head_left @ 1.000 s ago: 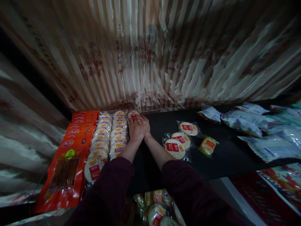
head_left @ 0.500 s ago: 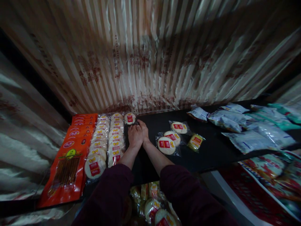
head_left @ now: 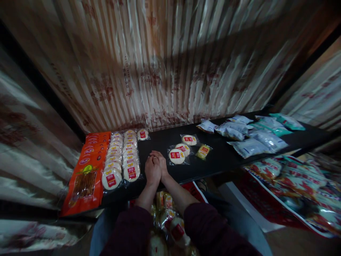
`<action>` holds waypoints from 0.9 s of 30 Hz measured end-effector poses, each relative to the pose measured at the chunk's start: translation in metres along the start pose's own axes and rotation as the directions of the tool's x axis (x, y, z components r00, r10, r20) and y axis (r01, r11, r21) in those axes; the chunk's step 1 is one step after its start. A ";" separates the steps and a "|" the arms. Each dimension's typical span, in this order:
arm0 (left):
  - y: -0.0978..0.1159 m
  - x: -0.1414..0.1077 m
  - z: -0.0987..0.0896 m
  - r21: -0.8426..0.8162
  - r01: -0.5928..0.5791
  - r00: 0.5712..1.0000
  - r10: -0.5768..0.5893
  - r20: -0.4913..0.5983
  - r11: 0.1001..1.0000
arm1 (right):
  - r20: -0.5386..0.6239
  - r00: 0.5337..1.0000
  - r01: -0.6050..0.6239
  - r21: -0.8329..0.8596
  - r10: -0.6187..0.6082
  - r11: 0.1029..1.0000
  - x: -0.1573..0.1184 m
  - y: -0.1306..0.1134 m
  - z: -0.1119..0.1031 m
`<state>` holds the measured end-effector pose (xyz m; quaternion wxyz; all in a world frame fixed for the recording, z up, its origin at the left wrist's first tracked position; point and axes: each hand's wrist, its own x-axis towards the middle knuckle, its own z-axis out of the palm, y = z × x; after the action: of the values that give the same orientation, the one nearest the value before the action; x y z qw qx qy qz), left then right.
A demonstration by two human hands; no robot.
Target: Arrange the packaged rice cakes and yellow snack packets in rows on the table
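Note:
My left hand (head_left: 152, 170) and my right hand (head_left: 161, 164) are clasped together over the front part of a black shelf (head_left: 210, 164). Their fingers are closed against each other, and no package shows between them. Just left of them run two overlapping rows of round white rice crackers (head_left: 111, 178) in clear wrappers with red labels. A single wrapped cracker (head_left: 142, 134) lies at the back, starting another row. To the right of my hands are three loose wrapped crackers (head_left: 177, 156) and a small yellow packet (head_left: 203, 152).
Orange snack bags (head_left: 85, 181) overlap at the shelf's left end. Silvery-white bags (head_left: 250, 146) and green ones (head_left: 287, 121) lie at the right. Below the front edge sit more wrapped crackers (head_left: 178, 233) and a red-and-white sack of packages (head_left: 301, 185). A striped plastic curtain (head_left: 160, 64) hangs behind.
My hands have drawn back from beside the single cracker towards the shelf's front edge, and are now clasped. The view has shifted back, showing more below the shelf. The packages keep their arrangement.

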<state>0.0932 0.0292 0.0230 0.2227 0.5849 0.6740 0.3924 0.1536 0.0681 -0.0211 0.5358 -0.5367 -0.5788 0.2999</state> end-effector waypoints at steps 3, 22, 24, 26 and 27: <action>0.001 -0.024 -0.007 -0.042 0.074 0.997 -0.073 0.033 0.996 | 0.014 1.000 -0.014 0.044 0.013 0.999 -0.023 -0.007 -0.007; -0.057 -0.189 -0.023 0.133 -0.153 0.955 0.112 0.276 0.979 | 0.216 0.975 0.122 -0.334 -0.050 0.935 -0.211 -0.012 -0.074; -0.069 -0.201 -0.016 0.192 -0.133 0.943 0.065 0.328 0.972 | 0.187 0.982 0.075 -0.444 0.011 0.893 -0.224 0.004 -0.081; -0.080 -0.210 -0.008 0.228 -0.142 0.925 0.047 0.377 0.963 | 0.071 0.994 -0.033 -0.548 0.086 0.836 -0.230 0.017 -0.086; -0.086 -0.214 -0.004 0.236 -0.154 0.916 0.049 0.398 0.959 | 0.000 0.992 -0.101 -0.584 0.124 0.805 -0.231 0.023 -0.088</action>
<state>0.0838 -0.1782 -0.0763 0.2514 0.7098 0.6309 0.1871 0.2088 -0.1639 -0.0894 0.3157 -0.7025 -0.6200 0.1497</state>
